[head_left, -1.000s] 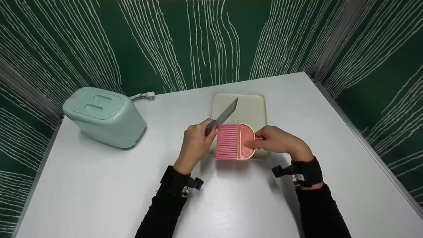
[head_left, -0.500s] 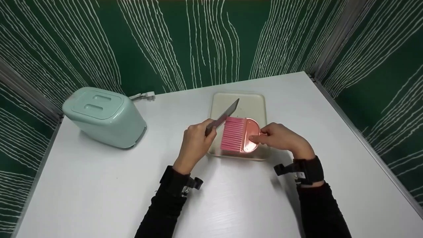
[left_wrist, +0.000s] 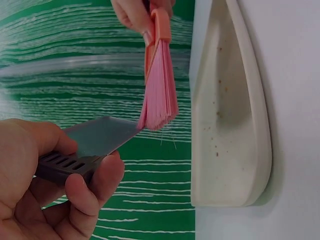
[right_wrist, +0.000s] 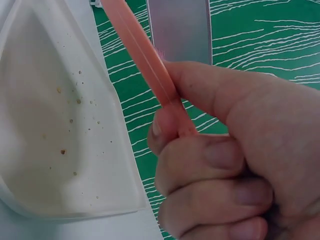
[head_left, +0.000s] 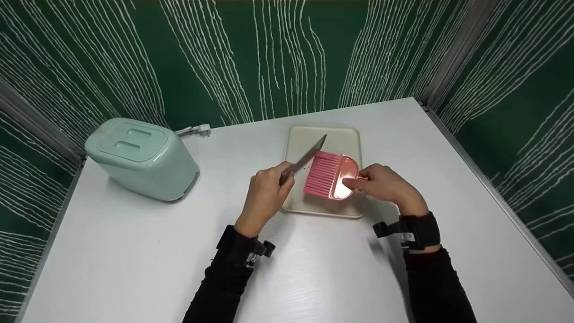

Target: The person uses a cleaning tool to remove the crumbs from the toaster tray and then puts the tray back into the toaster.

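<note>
My left hand grips the dark slotted handle of a metal scraper, its flat blade angled up and to the right over the tray. In my right hand is a pink brush, thumb laid on its rounded back and fingers curled round the handle. The left wrist view shows the bristles at the blade's edge. Below both tools lies a cream tray. Brown crumbs are scattered over the tray's floor in the right wrist view.
A mint-green toaster with a lid stands on the left of the white table. Behind it lies a white plug. Green walls with white streaks rise at the back and both sides.
My right hand has moved the brush away from me and slightly right, along the scraper's blade toward its tip. The left hand and scraper have barely shifted.
</note>
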Tool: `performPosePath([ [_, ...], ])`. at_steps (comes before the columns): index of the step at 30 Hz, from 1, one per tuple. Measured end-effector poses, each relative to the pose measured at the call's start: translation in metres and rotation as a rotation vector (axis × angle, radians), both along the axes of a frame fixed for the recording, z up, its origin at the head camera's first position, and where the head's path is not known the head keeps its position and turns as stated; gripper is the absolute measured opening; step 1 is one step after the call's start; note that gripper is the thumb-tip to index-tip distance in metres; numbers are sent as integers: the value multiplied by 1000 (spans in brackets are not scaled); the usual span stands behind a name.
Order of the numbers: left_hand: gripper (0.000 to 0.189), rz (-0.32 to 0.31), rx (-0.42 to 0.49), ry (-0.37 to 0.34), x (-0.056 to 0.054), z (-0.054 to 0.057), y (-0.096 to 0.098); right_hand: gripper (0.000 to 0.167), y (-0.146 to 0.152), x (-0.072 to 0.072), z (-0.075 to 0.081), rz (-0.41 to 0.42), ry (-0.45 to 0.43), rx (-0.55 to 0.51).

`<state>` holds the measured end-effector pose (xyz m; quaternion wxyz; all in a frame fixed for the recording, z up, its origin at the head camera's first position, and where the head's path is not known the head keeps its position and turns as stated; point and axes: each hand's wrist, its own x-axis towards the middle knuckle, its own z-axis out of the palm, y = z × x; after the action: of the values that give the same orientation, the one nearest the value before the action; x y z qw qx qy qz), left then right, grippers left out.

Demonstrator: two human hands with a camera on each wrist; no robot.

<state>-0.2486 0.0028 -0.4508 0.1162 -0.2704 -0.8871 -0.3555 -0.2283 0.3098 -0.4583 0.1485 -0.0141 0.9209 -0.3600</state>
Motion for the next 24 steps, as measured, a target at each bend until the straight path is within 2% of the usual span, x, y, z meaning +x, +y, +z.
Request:
performPosePath([
  [13,16,18,-20,17,0,0,0,49,2,3,4,-19,-12,20],
  [24,15,20,-34,48,-2,-3,-1,47,-1,6,10,-16,108,48],
])
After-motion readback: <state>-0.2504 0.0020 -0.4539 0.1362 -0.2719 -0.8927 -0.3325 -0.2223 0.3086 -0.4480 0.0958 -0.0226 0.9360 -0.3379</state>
